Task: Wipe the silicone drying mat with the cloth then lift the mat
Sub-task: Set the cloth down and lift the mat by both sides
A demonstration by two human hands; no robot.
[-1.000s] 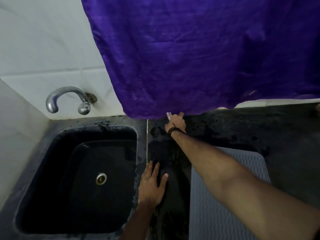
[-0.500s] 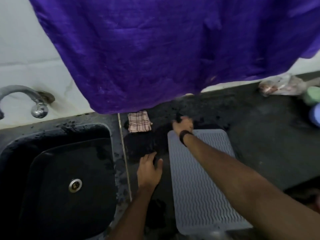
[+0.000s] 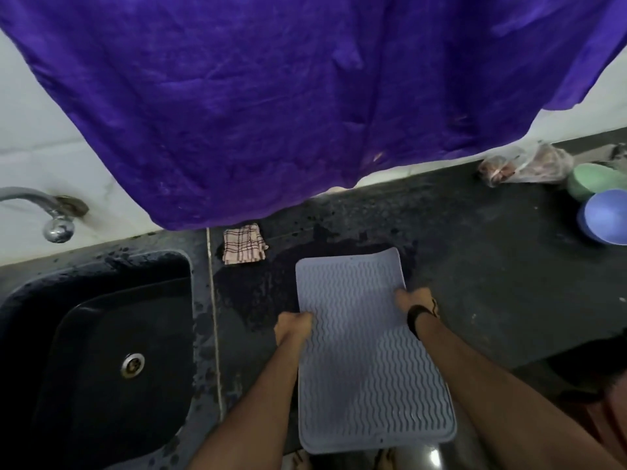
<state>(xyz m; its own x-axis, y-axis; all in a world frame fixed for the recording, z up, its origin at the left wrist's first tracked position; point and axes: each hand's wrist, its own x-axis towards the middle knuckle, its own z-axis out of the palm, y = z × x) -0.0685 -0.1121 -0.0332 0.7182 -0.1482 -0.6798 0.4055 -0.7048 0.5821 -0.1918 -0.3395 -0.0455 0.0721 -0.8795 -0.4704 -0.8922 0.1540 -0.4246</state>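
The grey silicone drying mat [image 3: 366,361], ribbed with wavy lines, is held off the dark counter [image 3: 492,273], its near end jutting past the counter's front edge. My left hand [image 3: 291,329] grips its left edge. On the right edge, my right hand [image 3: 415,300], with a black wristband, is closed on the mat. The checked cloth [image 3: 242,244] lies folded on the counter by the back wall, apart from both hands, left of the mat's far end.
A black sink [image 3: 101,351] with a steel tap [image 3: 51,212] lies to the left. A large purple fabric [image 3: 305,96] hangs over the back wall. Green and blue bowls [image 3: 600,205] and a plastic bag [image 3: 522,166] sit at the far right. The counter is wet around the mat.
My right hand left the cloth by the back wall and came to the mat's right edge. My left hand left the counter and took the left edge. The mat rose off the counter.
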